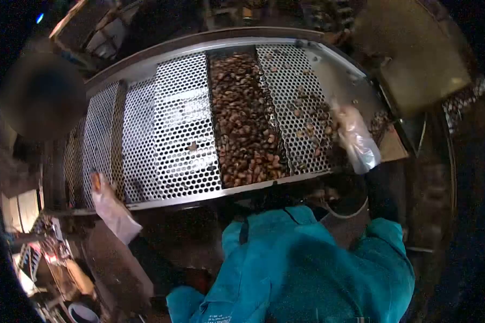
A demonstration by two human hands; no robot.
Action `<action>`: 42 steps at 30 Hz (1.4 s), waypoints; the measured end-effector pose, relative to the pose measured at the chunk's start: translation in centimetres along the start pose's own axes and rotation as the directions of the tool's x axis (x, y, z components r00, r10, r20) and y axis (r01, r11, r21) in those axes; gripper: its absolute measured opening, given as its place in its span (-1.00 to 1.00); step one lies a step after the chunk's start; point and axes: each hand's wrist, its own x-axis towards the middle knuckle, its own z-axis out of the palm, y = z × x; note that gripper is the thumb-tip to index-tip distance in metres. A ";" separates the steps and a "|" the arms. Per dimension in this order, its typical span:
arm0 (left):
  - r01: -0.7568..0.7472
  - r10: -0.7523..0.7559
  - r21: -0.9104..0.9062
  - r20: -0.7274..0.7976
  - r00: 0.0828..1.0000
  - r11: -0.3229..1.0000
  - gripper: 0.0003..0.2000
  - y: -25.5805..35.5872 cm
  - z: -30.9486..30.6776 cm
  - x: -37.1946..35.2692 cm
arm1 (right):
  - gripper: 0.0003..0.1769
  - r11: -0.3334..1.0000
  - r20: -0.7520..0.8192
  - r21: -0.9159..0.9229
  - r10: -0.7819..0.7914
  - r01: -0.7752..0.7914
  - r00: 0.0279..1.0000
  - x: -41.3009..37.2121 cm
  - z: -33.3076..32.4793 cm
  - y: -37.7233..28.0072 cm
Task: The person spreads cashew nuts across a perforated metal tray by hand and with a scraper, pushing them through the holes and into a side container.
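My left hand (109,207), in a pale translucent glove, is at the near left edge of a perforated metal tray (183,124); a small orange-brown bit shows at its fingertips, too small to tell whether it is held. At the right end of the tray my right hand (351,129), gloved too, is over the metal surface beside scattered brown pieces; motion smears its fingers. Brown nut-like pieces (245,124) fill a dark channel in the tray's middle. More lie loosely on the right perforated panel (291,81).
A round bucket (352,216) stands below the tray's near right edge. At the upper right is a tan panel (425,59). A blurred dark round shape (43,97) hangs at the upper left. Various items and a white container (83,312) are at the lower left.
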 end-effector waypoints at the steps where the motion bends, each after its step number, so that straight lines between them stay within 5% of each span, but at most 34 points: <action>1: 0.028 -0.022 0.265 -0.026 0.999 0.964 -0.46 -0.9 0.6 0.9 | -0.63 0.988 -0.075 0.148 0.054 -0.043 0.996 -0.7 -0.1 0.4; 2: -0.007 0.008 0.035 -0.010 1.000 0.999 -0.44 1.4 0.4 -1.2 | -0.62 0.974 -0.149 0.225 0.039 -0.005 0.988 -0.5 -1.4 1.8; 4: 0.098 -0.099 -0.044 -0.006 0.995 0.994 -0.40 11.4 -1.1 -8.5 | -0.60 0.937 -0.314 0.346 0.065 0.050 0.947 -0.7 -7.2 7.4; 6: -0.187 0.185 -0.088 -0.034 0.982 0.978 -0.44 6.2 -1.3 -4.3 | -0.58 0.888 -0.478 0.437 0.094 0.144 0.873 -2.0 -11.6 12.4; 8: -0.286 0.286 -0.058 -0.004 0.958 0.957 -0.41 3.6 -1.0 -1.3 | -0.60 0.866 -0.636 0.456 0.156 0.205 0.756 -6.1 -11.7 14.6; 10: -0.430 0.432 -0.042 0.052 0.900 0.902 -0.37 1.6 -1.3 1.0 | -0.62 0.918 -0.684 0.397 0.292 0.005 0.669 -10.5 -10.7 16.5; 12: -0.677 0.678 -0.057 0.129 0.724 0.734 -0.34 0.0 -1.4 2.7 | -0.64 0.917 -0.677 0.342 0.393 -0.207 0.622 -13.5 -9.5 19.0; 13: -0.795 0.797 -0.091 0.161 0.582 0.599 -0.32 -0.5 -1.3 3.6 | -0.65 0.904 -0.677 0.388 0.413 -0.182 0.609 -13.7 -9.0 22.2; 15: -0.897 0.899 -0.137 0.199 0.391 0.421 -0.28 -2.6 -1.5 6.0 | -0.71 0.814 -0.454 0.565 0.443 -0.135 0.773 -13.6 -6.6 38.7; 16: -0.880 0.877 -0.103 0.190 0.441 0.465 -0.28 -2.2 -1.7 6.5 | -0.76 0.664 -0.305 0.587 0.711 -0.462 0.634 -15.9 -3.7 27.7; 17: -0.811 0.805 -0.053 0.180 0.566 0.582 -0.29 -1.1 -1.2 6.0 | -0.76 0.854 -0.196 0.144 0.519 -0.499 0.832 -15.3 -2.3 35.3; 18: -0.735 0.727 -0.020 0.166 0.666 0.678 -0.29 0.0 -1.1 4.9 | -0.71 0.814 -0.057 -0.525 0.256 -0.247 0.965 -14.8 -1.0 42.9; 19: -0.674 0.666 -0.010 0.159 0.728 0.739 -0.29 0.9 -0.8 4.2 | -0.63 0.581 0.076 -0.811 -0.007 0.066 0.997 -14.3 0.4 50.2; 22: -0.568 0.559 0.007 0.166 0.813 0.823 -0.30 2.9 -0.6 2.9 | -0.67 0.859 -0.092 -0.510 -0.099 0.039 0.991 -14.6 5.6 49.2; 27: -0.466 0.457 0.011 0.174 0.872 0.885 -0.31 4.4 -1.8 2.7 | -0.67 0.662 -0.127 -0.710 0.215 -0.240 0.968 -10.5 8.9 44.5; 32: -0.416 0.407 0.015 0.172 0.897 0.909 -0.33 5.3 -2.6 1.6 | -0.66 0.768 -0.116 -0.624 0.092 -0.144 0.989 -11.7 7.1 47.1; 36: -0.388 0.382 0.003 0.169 0.908 0.922 -0.33 5.2 -2.9 2.2 | -0.73 0.790 -0.303 -0.578 0.027 -0.206 0.953 -12.8 9.2 53.9; 39: -0.370 0.365 0.000 0.168 0.916 0.929 -0.34 5.1 -2.7 2.1 | -0.61 0.850 -0.270 -0.293 0.364 -0.437 0.891 -14.9 6.9 44.7; 42: -0.350 0.347 -0.007 0.158 0.925 0.937 -0.35 5.2 -2.1 1.5 | -0.67 0.814 -0.293 -0.522 0.111 -0.256 0.950 -14.0 6.8 52.4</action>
